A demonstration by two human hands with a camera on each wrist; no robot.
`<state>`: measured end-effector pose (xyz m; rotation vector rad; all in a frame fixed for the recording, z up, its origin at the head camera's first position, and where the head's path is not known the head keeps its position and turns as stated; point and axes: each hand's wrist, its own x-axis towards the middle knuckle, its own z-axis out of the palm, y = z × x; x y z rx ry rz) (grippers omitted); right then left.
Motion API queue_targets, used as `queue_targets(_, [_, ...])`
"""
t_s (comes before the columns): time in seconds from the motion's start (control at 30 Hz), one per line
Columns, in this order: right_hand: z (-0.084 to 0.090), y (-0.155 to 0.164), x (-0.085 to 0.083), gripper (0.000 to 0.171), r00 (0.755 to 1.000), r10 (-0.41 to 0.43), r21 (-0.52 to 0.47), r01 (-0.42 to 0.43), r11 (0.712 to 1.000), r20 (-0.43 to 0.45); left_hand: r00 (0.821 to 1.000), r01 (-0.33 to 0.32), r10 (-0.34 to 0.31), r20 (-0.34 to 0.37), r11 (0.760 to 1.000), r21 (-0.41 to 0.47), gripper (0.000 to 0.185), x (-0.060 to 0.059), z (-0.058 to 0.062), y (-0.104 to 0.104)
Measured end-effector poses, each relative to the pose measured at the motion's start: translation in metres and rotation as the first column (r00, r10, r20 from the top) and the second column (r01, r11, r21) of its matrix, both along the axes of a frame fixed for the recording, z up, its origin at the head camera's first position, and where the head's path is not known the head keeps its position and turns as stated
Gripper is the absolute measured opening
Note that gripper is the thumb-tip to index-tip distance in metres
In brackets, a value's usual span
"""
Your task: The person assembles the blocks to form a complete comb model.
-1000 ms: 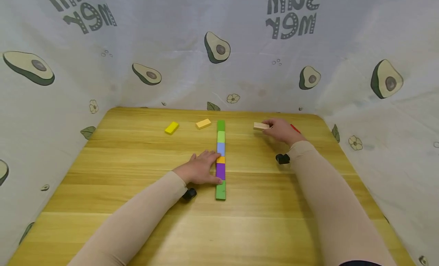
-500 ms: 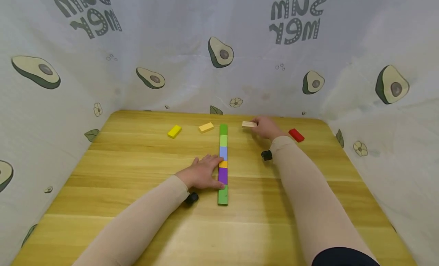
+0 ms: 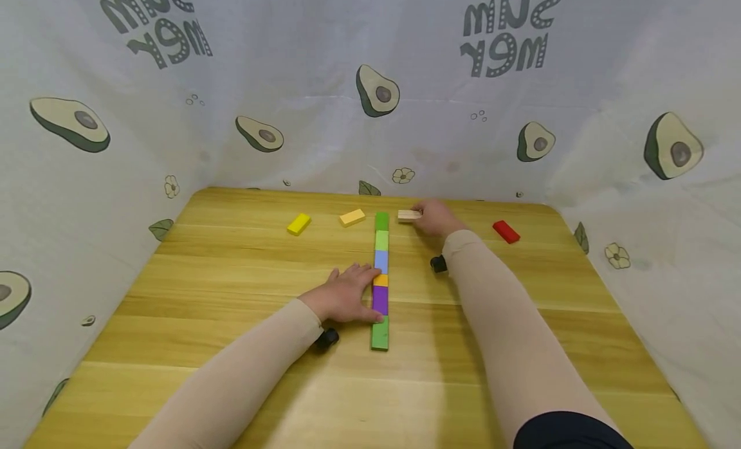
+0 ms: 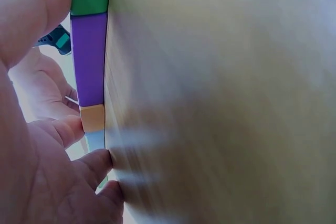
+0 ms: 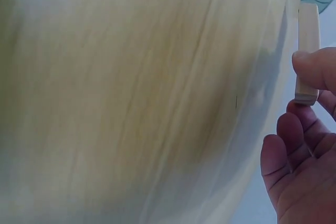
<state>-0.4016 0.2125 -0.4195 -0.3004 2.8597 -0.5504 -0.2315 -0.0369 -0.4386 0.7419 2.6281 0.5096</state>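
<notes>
A straight row of coloured blocks (image 3: 380, 275) runs away from me down the middle of the wooden table (image 3: 231, 288): green, purple, orange, light blue, light green, dark green. My left hand (image 3: 345, 296) lies flat beside the row, its fingers straight against the purple block (image 4: 89, 59) and the orange block (image 4: 93, 117). My right hand (image 3: 434, 218) pinches a plain wooden block (image 3: 409, 215) (image 5: 308, 51) by one end, just right of the row's far end.
A yellow block (image 3: 298, 224) and a pale orange block (image 3: 352, 217) lie left of the row near the far edge. A red block (image 3: 506, 231) lies at the far right. Avocado-print cloth walls the table on three sides.
My right hand has carried the plain wooden block leftwards, from near the red block to just beside the row's far end. My left hand has stayed against the row.
</notes>
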Motion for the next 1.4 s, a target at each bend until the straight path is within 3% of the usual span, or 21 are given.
queue_targets(0.5, [-0.008, -0.015, -0.007, 0.042, 1.0, 0.028, 0.068, -0.027, 0.997, -0.008, 1.0, -0.005, 0.006, 0.009, 1.0, -0.023, 0.099, 0.001, 0.004, 0.001])
queue_targets(1.4, [-0.012, -0.02, -0.004, 0.039, 1.0, 0.019, 0.005, -0.019, 1.0, -0.004, 1.0, -0.005, 0.005, 0.003, 1.0, -0.021, 0.099, 0.0, 0.001, 0.0])
